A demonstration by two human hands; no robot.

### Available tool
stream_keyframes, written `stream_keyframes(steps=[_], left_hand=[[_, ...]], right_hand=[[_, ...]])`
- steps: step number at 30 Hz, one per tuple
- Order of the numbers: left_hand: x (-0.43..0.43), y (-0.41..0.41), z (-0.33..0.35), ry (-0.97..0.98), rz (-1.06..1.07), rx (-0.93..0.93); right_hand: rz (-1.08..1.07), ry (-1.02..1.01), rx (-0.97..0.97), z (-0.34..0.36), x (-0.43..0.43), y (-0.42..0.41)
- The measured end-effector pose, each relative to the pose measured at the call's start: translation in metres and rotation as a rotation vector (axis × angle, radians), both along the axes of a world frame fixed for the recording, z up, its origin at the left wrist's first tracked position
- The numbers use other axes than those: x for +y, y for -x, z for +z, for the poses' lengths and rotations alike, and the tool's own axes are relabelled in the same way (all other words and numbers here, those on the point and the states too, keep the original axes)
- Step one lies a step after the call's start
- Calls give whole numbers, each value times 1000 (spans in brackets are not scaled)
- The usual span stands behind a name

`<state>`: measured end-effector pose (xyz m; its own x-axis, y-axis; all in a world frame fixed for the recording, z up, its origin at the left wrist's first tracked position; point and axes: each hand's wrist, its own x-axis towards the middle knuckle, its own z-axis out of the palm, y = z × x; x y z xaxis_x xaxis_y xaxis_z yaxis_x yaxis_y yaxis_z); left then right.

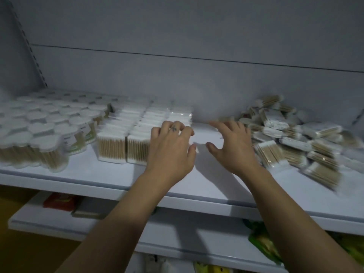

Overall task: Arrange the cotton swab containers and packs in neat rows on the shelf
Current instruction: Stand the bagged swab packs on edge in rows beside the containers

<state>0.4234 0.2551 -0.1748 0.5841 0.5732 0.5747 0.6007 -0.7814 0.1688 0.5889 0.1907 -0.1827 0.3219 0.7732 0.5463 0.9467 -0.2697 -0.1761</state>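
Lightly — my left grip (171,146) curls on the end pack row (181,116), likely light, slippery — best pinched sidewise; right grip (232,142) spread empty beside it.

- Round containers (39,125) stand packed together at the left end of the shelf (197,186).
- Just right of them, upright packs (126,134) run in rows from front to back.
- A loose pile of packs (295,138) lies at the right end.
- The left hand (171,146) curls over the rows' right edge; the right hand (232,146) is spread above the gap before the pile.
- A lower shelf (177,233) sits beneath.
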Motion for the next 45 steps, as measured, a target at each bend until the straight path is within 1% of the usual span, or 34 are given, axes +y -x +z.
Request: stream_keyframes(steps=[4, 8, 12, 15, 17, 19, 23, 25, 28, 30, 31, 32, 33, 36, 37, 39, 42, 44, 45], left_hand=[[-34, -60, -9, 83, -137, 46], [-59, -111, -23, 170, -215, 83], [-69, -140, -34, 285, -217, 45], [-73, -147, -47, 322, -170, 74], [-72, -149, -52, 320, -130, 88], [-71, -149, -54, 321, -119, 95], [-75, -151, -53, 266, -101, 153], [-75, -152, -54, 224, -92, 145], [-77, -148, -51, 121, -103, 78], [-79, -146, -50, 34, -113, 29], [-79, -145, -49, 37, -116, 6], [-80, -144, -48, 88, -116, -30], [-82, -143, -47, 199, -124, -88], [-93, -136, -37, 649, -210, -376], [-96, -133, -34, 725, -220, -441], [-102, -124, -30, 788, -220, -497], [-102, -111, -25, 871, -261, -578], [-100, -101, -22, 879, -256, -610], [-99, -94, -20, 858, -230, -596]], right_hand=[[-103, -32, 25, -4, -49, -53], [-143, -67, 18, -10, -86, -95], [-135, -68, 97, -16, -110, -112], [-101, 63, 147, -31, -121, -105], [-76, 127, 167, -37, -122, -105], [-49, 142, 164, -39, -122, -106], [4, 80, 102, -42, -120, -108], [57, 37, 111, -42, -121, -110], [226, -81, 194, -40, -124, -111], [291, -212, 303, -37, -130, -111], [309, -254, 377, -36, -131, -112], [323, -270, 435, -36, -132, -113], [338, -272, 472, -35, -132, -114], [369, -299, 523, -30, -129, -114], [385, -316, 581, -26, -128, -113], [423, -342, 704, -17, -127, -106], [424, -382, 820, -8, -120, -95], [398, -387, 833, -4, -113, -86], [392, -384, 824, -2, -108, -80]])
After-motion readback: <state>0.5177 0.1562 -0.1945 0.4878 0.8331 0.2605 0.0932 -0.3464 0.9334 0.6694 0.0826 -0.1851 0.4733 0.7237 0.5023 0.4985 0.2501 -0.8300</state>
